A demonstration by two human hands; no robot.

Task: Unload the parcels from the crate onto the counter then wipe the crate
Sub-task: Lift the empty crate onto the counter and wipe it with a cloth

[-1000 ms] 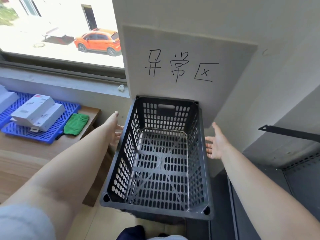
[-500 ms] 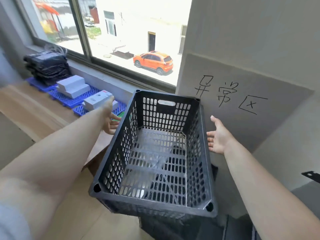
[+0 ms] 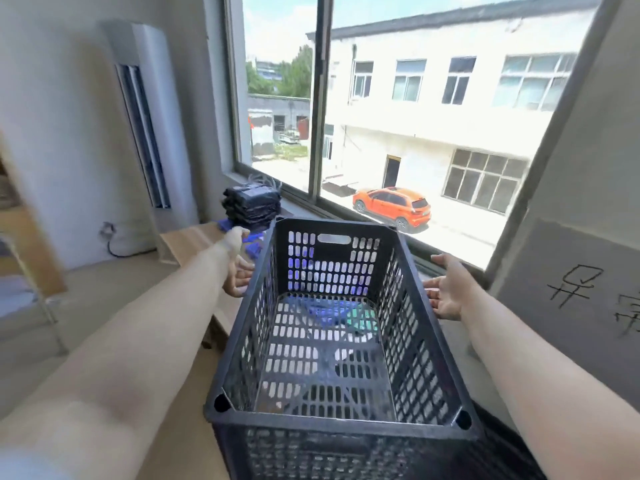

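**Empty black crate held up between two bare hands by a window**

A black slotted plastic crate (image 3: 332,341) fills the middle of the view, held between both outstretched arms. Nothing lies inside it; blue and green shapes show only through its slotted floor. The left hand (image 3: 237,268) is against the crate's left wall, fingers curled toward it. The right hand (image 3: 448,292) is by the right wall, palm turned inward and fingers spread; whether it presses the plastic cannot be told. At the right edge, a grey board (image 3: 571,299) carries black handwritten Chinese characters, cut off by the frame; the readable ones look like "异常". A stack of black wrapped parcels (image 3: 251,204) sits on the wooden counter (image 3: 194,237) beyond the left hand, beside the window (image 3: 398,133). A label on the top parcel is too blurred to read. Open floor lies to the left, before a tall white air-conditioning unit (image 3: 149,116). Outside, an orange car (image 3: 393,206) is parked.
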